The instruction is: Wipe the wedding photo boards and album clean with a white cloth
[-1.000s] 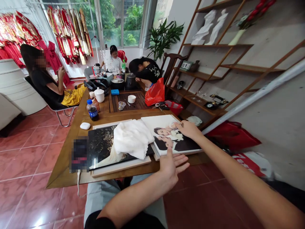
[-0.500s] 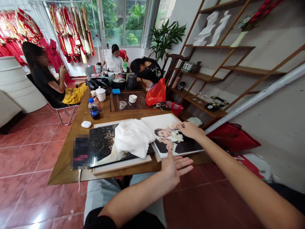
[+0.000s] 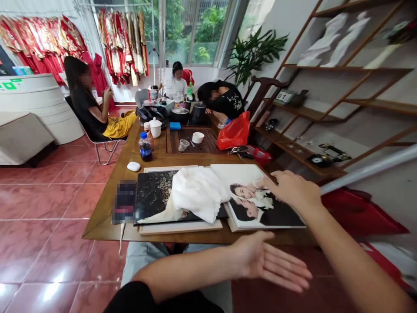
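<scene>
- On the near right corner of the worktop [image 3: 104,213] lies a portrait print [image 3: 257,213]. It is flat, with its near edge just inside the worktop's rim.
- Its far right corner is hidden under the right hand [image 3: 293,189]. Its left edge slips under a white cloth [image 3: 198,191], so the full outline cannot be traced.
- The print is a thick board with pale sides. It shows two dark-haired heads close together, dark clothing toward the near edge, and a white ground at the far end. The white patch beside the faces is too small to make out.
- The right hand lies palm down on the print with the fingers stretched leftward. Its grip is released and clasps nothing.
- The left hand [image 3: 270,261] hovers off the worktop's near edge, below the print. The palm is turned up and the fingers are spread. Its grip is released and empty, touching nothing.
- The white cloth is bunched up. It straddles the portrait print and a dark print [image 3: 153,195] just beside it, covering that print's right part.
- The dark print rests on a pale board [image 3: 179,227].
- Left of it sits a dark object [image 3: 124,202], blurred out and impossible to identify. A cable [image 3: 121,237] hangs from it over the rim.
- Farther back stand a white case [image 3: 133,166], a cola bottle [image 3: 145,147] and a red bag [image 3: 234,130].
</scene>
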{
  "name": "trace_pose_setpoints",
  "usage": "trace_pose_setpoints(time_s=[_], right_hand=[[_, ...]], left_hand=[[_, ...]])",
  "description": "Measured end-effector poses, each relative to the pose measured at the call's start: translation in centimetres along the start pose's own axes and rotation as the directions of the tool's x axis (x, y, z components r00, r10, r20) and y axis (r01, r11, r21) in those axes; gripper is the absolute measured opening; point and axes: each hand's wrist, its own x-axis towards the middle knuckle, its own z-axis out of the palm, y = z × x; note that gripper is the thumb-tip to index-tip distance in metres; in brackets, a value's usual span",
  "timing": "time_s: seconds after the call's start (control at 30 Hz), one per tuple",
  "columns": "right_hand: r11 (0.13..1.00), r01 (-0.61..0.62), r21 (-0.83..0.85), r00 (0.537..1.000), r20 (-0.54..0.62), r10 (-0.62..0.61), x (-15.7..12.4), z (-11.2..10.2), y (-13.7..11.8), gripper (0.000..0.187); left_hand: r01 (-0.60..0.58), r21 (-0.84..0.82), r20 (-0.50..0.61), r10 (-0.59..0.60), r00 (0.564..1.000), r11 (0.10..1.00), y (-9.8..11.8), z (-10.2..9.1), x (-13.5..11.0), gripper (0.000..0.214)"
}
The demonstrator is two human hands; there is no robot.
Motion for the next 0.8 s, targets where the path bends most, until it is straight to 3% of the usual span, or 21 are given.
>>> trace_pose_setpoints(time_s=[0.03,0.07,0.13,0.17,0.2,0.23,0.27,0.3,0.33,0.37,0.4,0.47,0.53,0.67,0.8], right_hand=[[1.000,-0.003,-0.013,1.000,-0.007,0.002,-0.2,-0.4,-1.1,0.040],[1.000,0.009,-0.015,1.000,-0.011,-0.009,-0.5,-0.8,-2.3,0.041],[0.997,0.078,0.020,0.997,-0.004,-0.078,-1.2,-1.3,-5.3,0.040],[0.992,0.122,0.043,0.992,0.003,-0.122,-1.6,-1.4,-6.9,0.040],[0.984,0.168,0.061,0.986,-0.001,-0.169,-1.9,-1.4,-8.6,0.040],[0.970,0.234,0.071,0.972,-0.005,-0.234,-2.2,-1.3,-10.3,0.041],[0.959,0.272,0.082,0.962,-0.019,-0.271,-2.4,-1.1,-11.9,0.042],[0.948,0.304,0.095,0.953,-0.021,-0.304,-2.6,-0.8,-13.4,0.044],[0.934,0.342,0.107,0.940,-0.027,-0.341,-2.6,-0.5,-14.7,0.046],[0.925,0.363,0.111,0.932,-0.027,-0.362,-2.5,0.0,-15.9,0.050],[0.916,0.383,0.122,0.923,-0.018,-0.383,-2.4,0.4,-16.9,0.053],[0.904,0.401,0.149,0.914,0.004,-0.406,-1.9,1.3,-18.5,0.062],[0.902,0.390,0.184,0.914,0.047,-0.404,-1.2,2.1,-19.5,0.070],[0.905,0.346,0.249,0.910,0.148,-0.388,-0.4,3.7,-20.5,0.082],[0.897,0.345,0.277,0.895,0.189,-0.403,-0.9,4.9,-20.4,0.099]], left_hand=[[0.050,0.125,0.083,-0.060,0.995,0.991,0.3,-0.1,-1.6,0.067],[0.014,0.239,0.176,-0.057,0.983,0.971,0.7,-0.3,-3.6,0.061],[-0.155,0.422,0.361,-0.009,0.933,0.893,1.9,-0.7,-8.4,0.054],[-0.214,0.508,0.377,0.008,0.926,0.834,2.8,-1.0,-10.9,0.051],[-0.284,0.603,0.347,0.075,0.935,0.746,3.9,-1.4,-13.4,0.048],[-0.338,0.729,0.283,0.188,0.941,0.595,5.1,-1.9,-15.6,0.044],[-0.325,0.865,0.187,0.356,0.916,0.382,6.3,-2.6,-17.6,0.039],[-0.202,0.972,0.115,0.502,0.857,0.121,7.5,-3.5,-19.2,0.034],[0.000,0.995,0.067,0.650,0.757,-0.101,8.6,-4.4,-20.4,0.030],[0.218,0.946,0.040,0.755,0.655,-0.239,9.6,-5.6,-21.2,0.027],[0.392,0.866,0.027,0.814,0.581,-0.309,10.4,-6.8,-21.6,0.025],[0.595,0.731,0.006,0.875,0.485,-0.335,11.4,-9.4,-21.7,0.023],[0.668,0.667,-0.007,0.894,0.449,-0.330,11.5,-11.9,-21.2,0.022],[0.672,0.644,0.026,0.888,0.460,-0.367,10.5,-15.2,-20.1,0.029],[0.657,0.652,0.062,0.891,0.450,-0.378,9.4,-16.4,-19.6,0.036]])
